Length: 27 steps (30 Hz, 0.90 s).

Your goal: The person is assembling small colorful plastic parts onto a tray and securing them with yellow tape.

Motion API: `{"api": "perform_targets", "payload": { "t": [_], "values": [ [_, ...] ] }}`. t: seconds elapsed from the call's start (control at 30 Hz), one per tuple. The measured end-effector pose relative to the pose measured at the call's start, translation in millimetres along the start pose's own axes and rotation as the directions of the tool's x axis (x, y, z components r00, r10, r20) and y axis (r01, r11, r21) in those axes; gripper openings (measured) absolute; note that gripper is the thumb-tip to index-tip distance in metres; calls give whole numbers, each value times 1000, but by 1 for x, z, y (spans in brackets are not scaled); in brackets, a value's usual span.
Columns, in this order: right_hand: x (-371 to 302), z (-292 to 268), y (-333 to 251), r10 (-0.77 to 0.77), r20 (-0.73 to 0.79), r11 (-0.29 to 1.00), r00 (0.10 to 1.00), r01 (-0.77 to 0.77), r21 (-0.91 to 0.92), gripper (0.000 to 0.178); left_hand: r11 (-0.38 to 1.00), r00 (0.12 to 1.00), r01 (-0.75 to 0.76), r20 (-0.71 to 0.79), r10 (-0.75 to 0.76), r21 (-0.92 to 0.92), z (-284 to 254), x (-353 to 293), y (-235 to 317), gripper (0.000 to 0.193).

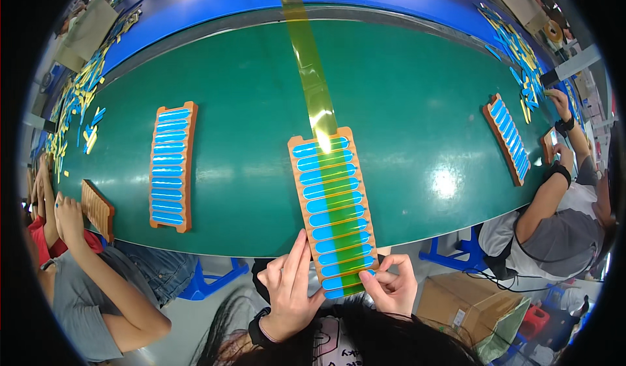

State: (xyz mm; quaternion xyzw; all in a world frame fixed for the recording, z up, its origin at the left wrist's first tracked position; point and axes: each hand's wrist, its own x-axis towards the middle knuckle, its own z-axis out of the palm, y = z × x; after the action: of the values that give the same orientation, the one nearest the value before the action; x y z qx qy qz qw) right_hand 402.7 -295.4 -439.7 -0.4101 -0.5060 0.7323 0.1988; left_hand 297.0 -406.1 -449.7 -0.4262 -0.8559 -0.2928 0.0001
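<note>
An orange-brown slotted tray (295, 142) with a row of blue rounded strips lies before me, its near end reaching past the table's front edge. Clear yellow tape (310, 66) runs from the far side of the table down along the strips to that near end. Along the tray's left side rests my left hand (290, 288), fingers extended and thumb by the near corner, steadying it. My right hand (390, 284) is closed at the near right corner, its thumb pressing the tape there; its other fingertips are partly hidden.
Another filled tray (171, 167) lies left on the green table (248, 105), a third tray (508, 138) right. Piles of blue and yellow strips (81, 95) line both far sides. Co-workers' arms (124, 288) come in at each side. A cardboard box (456, 304) stands low right.
</note>
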Motion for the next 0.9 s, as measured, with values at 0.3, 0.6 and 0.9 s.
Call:
{"api": "perform_targets", "payload": {
  "t": [0.3, 0.6, 0.9],
  "values": [
    [2, -2, -7, 80, -37, 994, 996, -83, -70, 33, 1000, 1000, -9, 22, 9, 17, 0, 0, -2, 68],
    [8, 2, -9, 79, -41, 996, 996, -81, -47, 34, 998, 996, -64, -66, 63, -17, -4, 11, -8, 54],
    [8, 1, -10, 86, -61, 994, 994, -89, -57, 34, 710, 698, -705, 185, 692, 3, -23, 36, -32, 4]
  ]
}}
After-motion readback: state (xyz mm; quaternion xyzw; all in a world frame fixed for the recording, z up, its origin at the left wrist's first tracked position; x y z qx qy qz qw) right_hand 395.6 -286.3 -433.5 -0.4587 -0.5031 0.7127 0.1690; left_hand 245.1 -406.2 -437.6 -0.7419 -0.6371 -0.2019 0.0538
